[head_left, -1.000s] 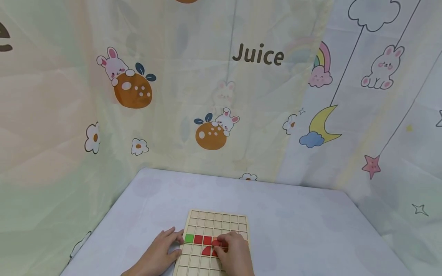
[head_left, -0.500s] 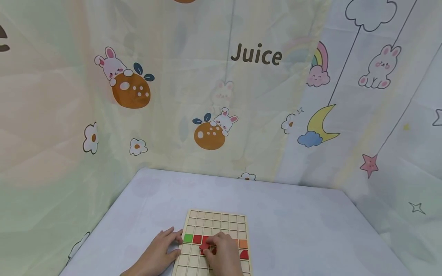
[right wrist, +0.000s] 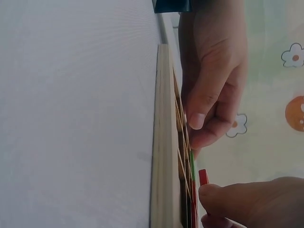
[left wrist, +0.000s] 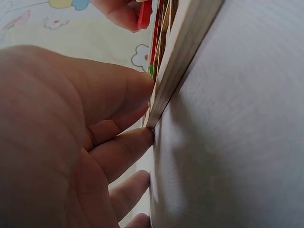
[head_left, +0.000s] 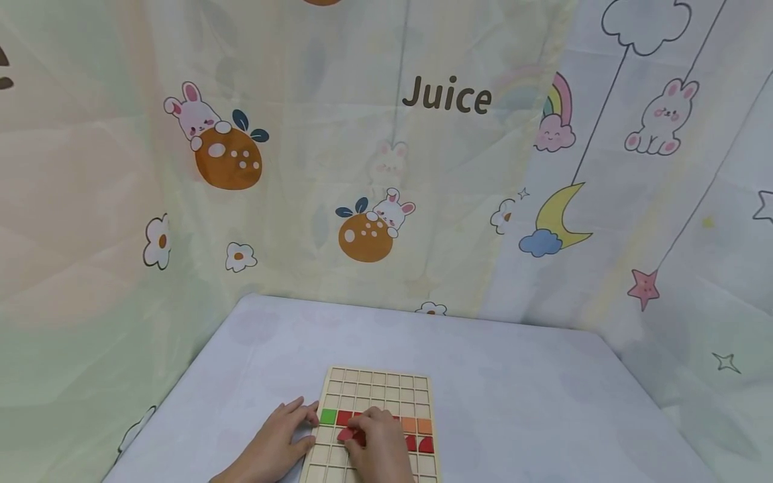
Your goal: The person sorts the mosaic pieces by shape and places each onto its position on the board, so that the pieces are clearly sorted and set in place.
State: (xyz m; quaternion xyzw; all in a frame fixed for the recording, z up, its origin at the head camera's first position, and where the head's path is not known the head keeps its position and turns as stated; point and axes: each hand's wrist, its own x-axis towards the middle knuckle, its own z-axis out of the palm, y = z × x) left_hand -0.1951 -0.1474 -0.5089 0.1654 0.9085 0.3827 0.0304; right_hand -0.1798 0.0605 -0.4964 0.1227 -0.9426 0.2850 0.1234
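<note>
A wooden grid board lies on the table. Between its thumb and fingers, my right hand pinches a small red tile with a rounded edge, over the board's left-middle cells. The left wrist view shows this red tile from the side, raised off the grid. My left hand touches the board's left edge with its fingertips, fingers extended. One row holds a green square tile, red squares and orange squares. Below it sit red rounded tiles, partly hidden by my right hand.
The pale tablecloth surrounds the board. A printed curtain with rabbits, oranges and flowers hangs behind and beside the table. The board's front end runs out of the head view.
My right hand has moved left along the lower row with a red tile in its fingers, uncovering orange and red tiles at the right. My left hand has stayed at the board's edge.
</note>
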